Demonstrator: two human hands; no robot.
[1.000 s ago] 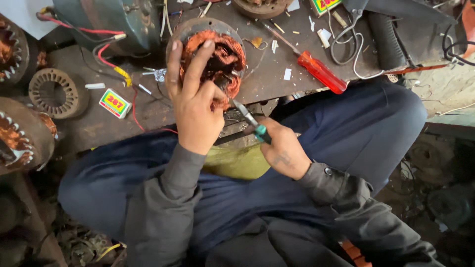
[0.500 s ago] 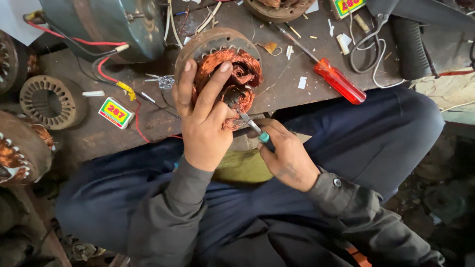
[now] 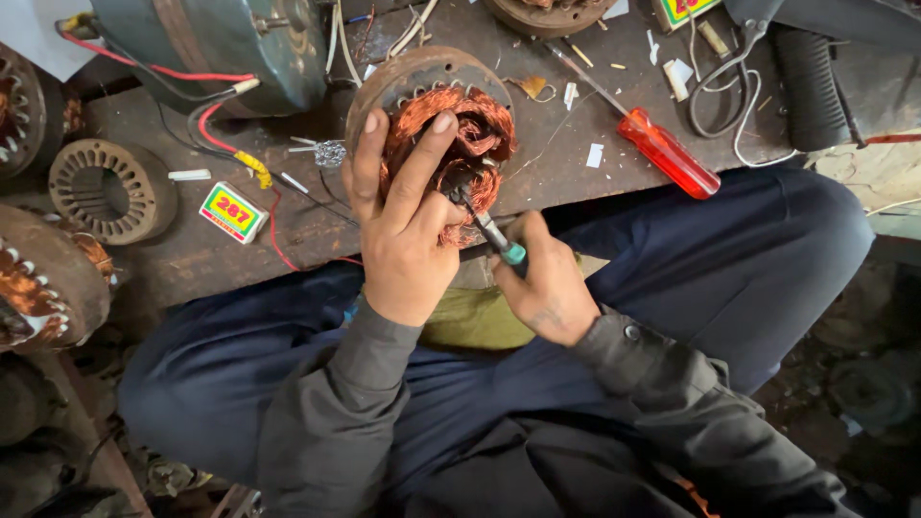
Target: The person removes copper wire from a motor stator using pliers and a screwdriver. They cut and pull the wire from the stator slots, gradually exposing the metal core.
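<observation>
A round motor stator (image 3: 408,75) with a tangled copper winding (image 3: 480,125) stands at the near edge of a dark workbench (image 3: 576,182). My left hand (image 3: 403,225) lies over its face, fingers spread across the copper and gripping it. My right hand (image 3: 542,283) is closed on a small tool with a teal handle (image 3: 499,240), whose dark tip pokes into the winding beside my left thumb. Both forearms wear grey sleeves above my blue-trousered lap.
A red-handled screwdriver (image 3: 667,153) lies to the right on the bench. A green motor body (image 3: 221,43) with red and yellow wires sits at the back left. A bare stator core (image 3: 110,192), a small colourful box (image 3: 233,212) and a wound stator (image 3: 43,288) lie left. Cables (image 3: 729,96) at right.
The view has drifted, so the stator sits lower and more central. My left hand has spread further over the winding; my right hand keeps the tool tip in the copper.
</observation>
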